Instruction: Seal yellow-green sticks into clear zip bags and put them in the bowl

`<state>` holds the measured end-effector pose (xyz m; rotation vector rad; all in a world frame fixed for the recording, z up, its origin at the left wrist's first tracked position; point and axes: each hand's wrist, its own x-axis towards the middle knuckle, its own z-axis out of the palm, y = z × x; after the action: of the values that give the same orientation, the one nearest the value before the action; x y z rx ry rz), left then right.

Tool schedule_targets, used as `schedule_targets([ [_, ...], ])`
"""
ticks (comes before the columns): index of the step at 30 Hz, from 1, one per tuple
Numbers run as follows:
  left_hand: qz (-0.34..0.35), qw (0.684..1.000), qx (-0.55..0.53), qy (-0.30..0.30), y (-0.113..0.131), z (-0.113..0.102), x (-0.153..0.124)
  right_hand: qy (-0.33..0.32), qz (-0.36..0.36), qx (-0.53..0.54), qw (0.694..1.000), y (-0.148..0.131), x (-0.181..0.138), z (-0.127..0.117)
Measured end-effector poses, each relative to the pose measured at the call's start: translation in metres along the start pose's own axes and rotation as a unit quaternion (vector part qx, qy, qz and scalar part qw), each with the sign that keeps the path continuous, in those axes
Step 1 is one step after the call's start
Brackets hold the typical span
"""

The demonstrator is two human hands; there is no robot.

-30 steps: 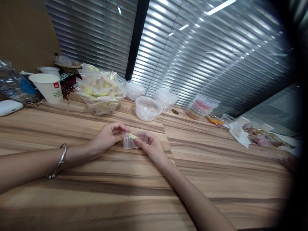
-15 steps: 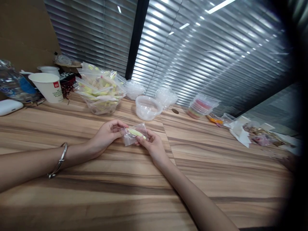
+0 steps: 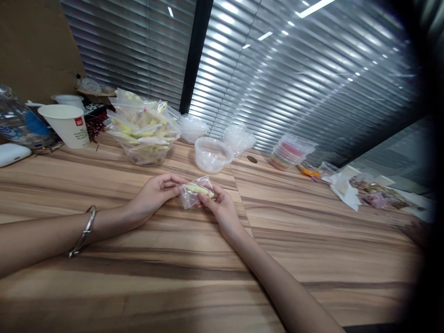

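Note:
Between my two hands, just above the wooden table [image 3: 194, 273], is a small clear plastic bag [image 3: 189, 200] with a slim yellow-green piece [image 3: 197, 189] inside it. My left hand [image 3: 156, 196] pinches the bag's left edge between thumb and fingers. At the opposite end, my right hand [image 3: 220, 201] grips the bag, its thumb pressed on the front near the yellow-green piece. What the piece is I cannot make out. Beyond my hands stands a round translucent plastic tub [image 3: 213, 155]. Left of it, a clear bowl [image 3: 147, 155] is heaped with similar filled bags [image 3: 145, 122].
A white paper cup [image 3: 67, 127], a plastic bottle [image 3: 26, 122] and a white case [image 3: 14, 154] stand at the left. Clear containers [image 3: 239, 140] and stacked tubs with coloured contents [image 3: 290, 151] line the back. Crumpled white paper [image 3: 343, 189] lies at right, near another person's blurred hand [image 3: 416, 231].
The bag has turned slightly in my hands and shifted a little to the right, showing more of the yellow-green piece. Both hands keep their grip.

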<state>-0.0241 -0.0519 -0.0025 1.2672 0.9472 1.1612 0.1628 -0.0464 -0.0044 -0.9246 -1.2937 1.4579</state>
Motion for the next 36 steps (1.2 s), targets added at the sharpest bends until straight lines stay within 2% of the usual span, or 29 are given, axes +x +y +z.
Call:
schedule_targets([
  [7, -0.012, 0.999, -0.017, 0.026, -0.0031, -0.0016, 0.0008, -0.031, 0.011, 0.004, 0.999, -0.0031, -0.002, -0.0005],
  [12, -0.016, 0.999, -0.048, 0.009, -0.0053, -0.0029, 0.0009, -0.03, 0.001, -0.004, 1.0, -0.0011, -0.0009, -0.0016],
  [17, -0.014, 1.0, -0.018, 0.017, -0.0027, -0.0013, 0.0, -0.037, 0.013, 0.032, 0.999, -0.0006, 0.0, -0.0029],
  [22, -0.014, 1.0, 0.002, -0.001, 0.0013, 0.0007, -0.0012, -0.034, 0.032, 0.061, 0.997, -0.0003, -0.0005, -0.0035],
  [28, -0.017, 1.0, 0.006, -0.024, 0.0022, 0.0027, -0.002, -0.052, 0.043, 0.031, 0.997, -0.0003, 0.0007, -0.0059],
  [33, 0.029, 0.999, -0.021, 0.008, -0.0006, 0.0019, -0.002, -0.034, 0.05, 0.03, 0.998, -0.0008, -0.0003, -0.0051],
  [36, 0.055, 0.997, 0.027, 0.045, -0.0022, -0.0001, -0.001, -0.007, 0.035, 0.035, 0.999, -0.0007, -0.0018, -0.0022],
])
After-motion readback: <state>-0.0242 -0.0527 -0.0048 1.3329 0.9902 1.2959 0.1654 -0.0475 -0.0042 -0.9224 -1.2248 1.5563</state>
